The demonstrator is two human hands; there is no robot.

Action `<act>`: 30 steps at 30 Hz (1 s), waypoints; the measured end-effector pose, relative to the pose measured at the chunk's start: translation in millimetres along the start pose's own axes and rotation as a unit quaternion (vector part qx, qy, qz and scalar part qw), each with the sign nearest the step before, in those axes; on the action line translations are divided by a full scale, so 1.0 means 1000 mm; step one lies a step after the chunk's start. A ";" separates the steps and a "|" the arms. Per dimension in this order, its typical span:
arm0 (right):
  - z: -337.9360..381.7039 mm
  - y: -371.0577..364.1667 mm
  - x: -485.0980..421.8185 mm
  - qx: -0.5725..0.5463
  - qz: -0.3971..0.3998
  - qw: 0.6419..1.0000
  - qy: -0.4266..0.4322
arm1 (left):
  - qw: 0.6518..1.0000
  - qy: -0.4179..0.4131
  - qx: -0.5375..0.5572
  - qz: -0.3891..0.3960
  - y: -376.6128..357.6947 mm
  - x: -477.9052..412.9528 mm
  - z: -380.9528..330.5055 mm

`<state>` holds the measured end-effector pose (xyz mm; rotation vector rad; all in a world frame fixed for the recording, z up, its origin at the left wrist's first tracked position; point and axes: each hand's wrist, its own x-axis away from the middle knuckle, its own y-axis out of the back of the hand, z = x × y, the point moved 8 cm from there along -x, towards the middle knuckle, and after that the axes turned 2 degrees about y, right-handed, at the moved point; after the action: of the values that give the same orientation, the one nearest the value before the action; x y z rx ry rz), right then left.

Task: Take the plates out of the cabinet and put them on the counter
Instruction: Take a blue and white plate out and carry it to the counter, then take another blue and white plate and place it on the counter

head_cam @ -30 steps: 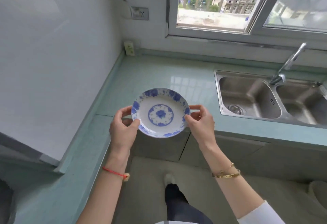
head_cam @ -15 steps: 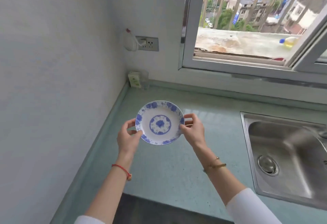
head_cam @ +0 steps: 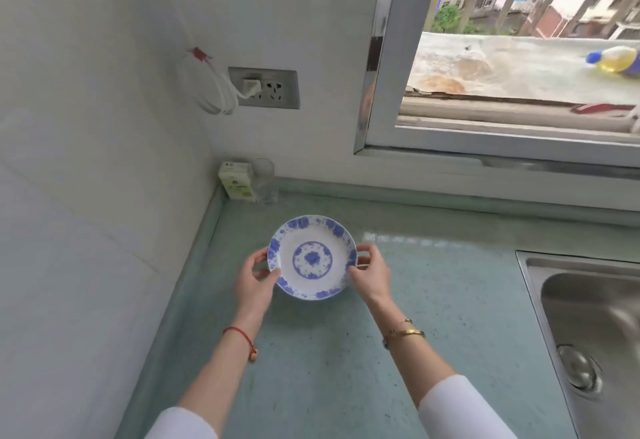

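Green counter [head_cam: 311,386] under blue-and-white plate [head_cam: 312,258], opposite rims in grip of left hand [head_cam: 254,282] and right hand [head_cam: 370,276].

- Bright, even daylight from the window [head_cam: 519,68] at 2 o'clock.
- Pale glare band on the counter [head_cam: 346,369] toward 3 o'clock.
- Blur smears the sink [head_cam: 588,317] at 4 o'clock; my view bows at the edges.

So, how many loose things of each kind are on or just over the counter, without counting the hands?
plate: 1
glass: 1
small box: 1
total: 3
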<state>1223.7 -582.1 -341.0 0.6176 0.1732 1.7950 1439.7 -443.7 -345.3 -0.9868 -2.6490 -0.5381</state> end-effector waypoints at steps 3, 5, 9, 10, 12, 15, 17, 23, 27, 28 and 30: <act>-0.006 -0.008 -0.012 0.018 -0.008 1.000 -0.009 | 1.000 0.014 -0.003 0.009 -0.006 -0.015 0.007; -0.007 -0.012 -0.017 0.026 -0.014 1.000 -0.010 | 1.000 0.020 -0.006 0.013 -0.008 -0.021 0.011; -0.006 -0.018 -0.020 0.035 -0.015 0.999 -0.018 | 1.000 0.020 -0.022 0.010 -0.007 -0.030 0.015; -0.005 -0.019 -0.021 0.036 -0.015 0.999 -0.016 | 0.999 0.019 -0.027 0.009 -0.007 -0.032 0.015; -0.005 -0.021 -0.022 0.039 -0.019 0.999 -0.016 | 0.999 0.015 -0.038 0.010 -0.006 -0.035 0.015; -0.006 -0.022 -0.023 0.042 -0.026 0.999 -0.021 | 0.999 0.009 -0.050 0.015 -0.007 -0.037 0.013; -0.004 -0.022 -0.022 0.045 -0.022 0.998 -0.024 | 0.998 0.005 -0.059 0.023 -0.007 -0.037 0.012; 0.008 -0.008 -0.003 0.045 -0.023 0.998 -0.036 | 0.998 0.020 -0.062 -0.014 0.013 -0.013 0.001; 0.020 0.004 0.028 -0.014 0.024 0.999 -0.042 | 0.999 -0.014 -0.043 -0.027 0.032 0.026 -0.019; 0.024 0.006 0.040 -0.037 0.041 0.998 -0.040 | 0.999 -0.021 -0.038 -0.025 0.035 0.039 -0.025; 0.034 0.012 0.062 -0.070 0.075 0.994 -0.026 | 0.999 -0.032 -0.023 -0.029 0.044 0.067 -0.036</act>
<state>1218.3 -534.9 -287.1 0.5891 -0.0364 1.9142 1424.1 -390.4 -277.7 -0.9595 -2.7412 -0.5921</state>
